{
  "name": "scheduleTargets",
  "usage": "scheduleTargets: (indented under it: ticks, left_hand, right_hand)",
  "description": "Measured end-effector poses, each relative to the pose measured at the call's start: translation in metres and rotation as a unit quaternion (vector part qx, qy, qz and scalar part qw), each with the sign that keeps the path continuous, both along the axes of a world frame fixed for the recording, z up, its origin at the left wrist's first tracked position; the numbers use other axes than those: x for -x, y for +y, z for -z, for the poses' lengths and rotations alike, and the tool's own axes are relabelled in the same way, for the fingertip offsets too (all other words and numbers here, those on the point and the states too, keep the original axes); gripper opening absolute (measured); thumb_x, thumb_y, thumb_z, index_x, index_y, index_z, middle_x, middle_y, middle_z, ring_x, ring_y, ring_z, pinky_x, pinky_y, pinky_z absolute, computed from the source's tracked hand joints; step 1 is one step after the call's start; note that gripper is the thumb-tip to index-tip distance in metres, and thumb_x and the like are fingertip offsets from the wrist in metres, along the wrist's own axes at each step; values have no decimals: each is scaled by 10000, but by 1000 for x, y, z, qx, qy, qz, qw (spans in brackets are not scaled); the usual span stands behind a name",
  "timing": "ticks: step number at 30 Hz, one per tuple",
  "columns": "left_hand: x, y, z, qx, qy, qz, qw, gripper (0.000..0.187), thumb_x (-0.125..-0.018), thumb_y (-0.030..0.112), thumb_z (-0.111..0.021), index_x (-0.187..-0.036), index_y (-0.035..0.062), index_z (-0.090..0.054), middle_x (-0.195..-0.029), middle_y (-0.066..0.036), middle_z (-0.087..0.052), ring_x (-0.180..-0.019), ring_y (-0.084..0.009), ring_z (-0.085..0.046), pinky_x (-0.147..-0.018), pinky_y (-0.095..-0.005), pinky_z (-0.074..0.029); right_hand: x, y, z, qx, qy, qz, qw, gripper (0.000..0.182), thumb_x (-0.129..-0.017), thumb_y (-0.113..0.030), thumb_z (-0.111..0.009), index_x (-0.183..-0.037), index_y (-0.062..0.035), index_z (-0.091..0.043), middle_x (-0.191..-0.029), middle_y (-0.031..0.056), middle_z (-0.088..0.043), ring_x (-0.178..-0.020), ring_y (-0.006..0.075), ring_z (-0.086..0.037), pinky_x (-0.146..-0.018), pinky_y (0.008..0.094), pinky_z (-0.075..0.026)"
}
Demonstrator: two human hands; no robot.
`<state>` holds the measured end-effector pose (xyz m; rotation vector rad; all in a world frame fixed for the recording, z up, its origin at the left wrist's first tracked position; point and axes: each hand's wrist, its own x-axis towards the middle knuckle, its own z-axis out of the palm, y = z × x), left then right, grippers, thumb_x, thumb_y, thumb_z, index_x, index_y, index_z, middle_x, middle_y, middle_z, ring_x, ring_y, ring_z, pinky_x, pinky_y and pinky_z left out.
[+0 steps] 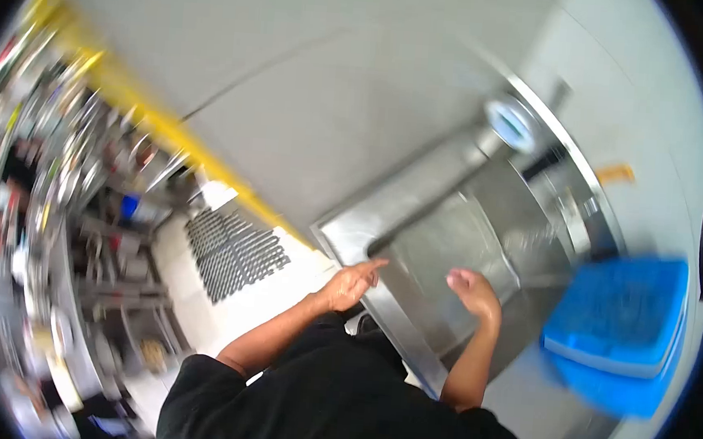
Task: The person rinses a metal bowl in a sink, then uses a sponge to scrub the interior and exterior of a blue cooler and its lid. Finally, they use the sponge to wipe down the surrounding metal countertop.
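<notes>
A metal sink (397,321) lies in front of the person, its basin holding what looks like clear water. My left hand (353,285) is over the sink's near left rim, index finger stretched toward the basin, with nothing visible in it. Above the basin, further right, my right hand (475,295) is raised with its fingers partly spread and no object seen in it. A faucet (573,223) stands on the far right side of the sink, blurred. Behind the basin a round white and metal container (511,125) rests near the corner.
Blue plastic tubs (618,316) sit right of the sink. An orange item (616,173) is by the wall. On the left are a yellow-edged wall (170,129), a black floor mat (231,252) and blurred metal shelving (110,292) with kitchenware.
</notes>
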<state>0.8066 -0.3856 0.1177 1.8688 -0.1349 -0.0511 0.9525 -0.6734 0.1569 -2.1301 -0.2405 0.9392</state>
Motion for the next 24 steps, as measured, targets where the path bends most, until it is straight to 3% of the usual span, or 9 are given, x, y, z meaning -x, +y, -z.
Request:
scheduleTargets:
  ticks: [2, 6, 12, 15, 17, 19, 21, 23, 24]
  left_hand:
    - [45, 19, -5, 4, -4, -121, 993, 450, -952, 282, -357, -1327, 44, -430, -817, -120, -583, -866, -288, -605, -821, -386, -476]
    - [168, 19, -3, -24, 86, -365, 927, 463, -936, 262, -392, -1352, 60, -394, -938, -140, -592, -903, -243, -583, -863, -360, -443]
    - [344, 25, 121, -101, 341, -551, 755, 581, -870, 263, -485, -1369, 2, -343, -1241, -273, -509, -1142, -376, -504, -985, -426, -391]
    - [429, 8, 179, -25, 422, -597, 682, 647, -821, 273, -561, -1339, -59, -360, -1270, -297, -480, -1206, -391, -459, -1020, -410, -371]
    - [482, -13, 241, 1, 424, -669, 610, 605, -852, 364, -538, -1277, -59, -457, -1276, -293, -480, -1210, -393, -458, -1025, -417, -364]
    - [525, -31, 286, 112, 438, -716, 532, 602, -881, 421, -477, -1187, -96, -521, -1252, -321, -483, -1178, -414, -479, -1031, -423, -354]
    - [550, -31, 295, 178, 451, -721, 495, 610, -888, 430, -458, -1161, -111, -531, -1245, -333, -480, -1167, -422, -485, -1030, -425, -355]
    - [562, -44, 257, 357, 387, -778, 343, 573, -881, 375, -465, -1147, -129, -528, -1215, -350, -495, -1155, -407, -505, -981, -422, -399]
    - [572, -42, 256, 358, 388, -780, 337, 573, -881, 375, -465, -1147, -129, -528, -1215, -350, -495, -1155, -407, -505, -981, -422, -399]
  right_hand:
    - [3, 44, -34, -65, -23, -119, 991, 406, -884, -257, -611, -1194, 2, -573, -1085, 108, -626, -965, 146, -578, -807, 279, -475]
    - [25, 124, -63, -285, -1, -357, 889, 379, -888, -232, -611, -1175, 15, -583, -1168, 95, -571, -1015, 171, -571, -794, 304, -499]
    - [117, 252, -61, -170, 172, -465, 851, 361, -876, -179, -646, -1179, 6, -583, -1101, 77, -621, -984, 174, -602, -840, 275, -478]
    - [166, 320, -36, -56, -37, -618, 783, 387, -869, -240, -643, -1167, -1, -588, -1096, 116, -640, -932, 164, -610, -828, 283, -478]
    - [181, 366, 36, -76, -193, -675, 708, 461, -830, -327, -649, -1147, 4, -590, -1126, 223, -605, -1039, 338, -582, -912, 383, -447]
    - [198, 412, 95, 13, -347, -696, 628, 478, -803, -327, -669, -1156, -14, -591, -1139, 262, -583, -1095, 399, -532, -940, 416, -426]
    - [225, 461, 112, 38, -302, -687, 660, 473, -794, -325, -676, -1151, -26, -596, -1098, 262, -592, -1078, 401, -538, -928, 417, -435]
    - [249, 489, 128, 71, -242, -677, 692, 468, -784, -323, -683, -1146, -38, -602, -1056, 263, -601, -1062, 402, -543, -916, 419, -443]
    - [261, 508, 131, 29, -307, -652, 693, 401, -773, -285, -681, -1079, -34, -616, -996, 249, -608, -1014, 395, -561, -875, 423, -455]
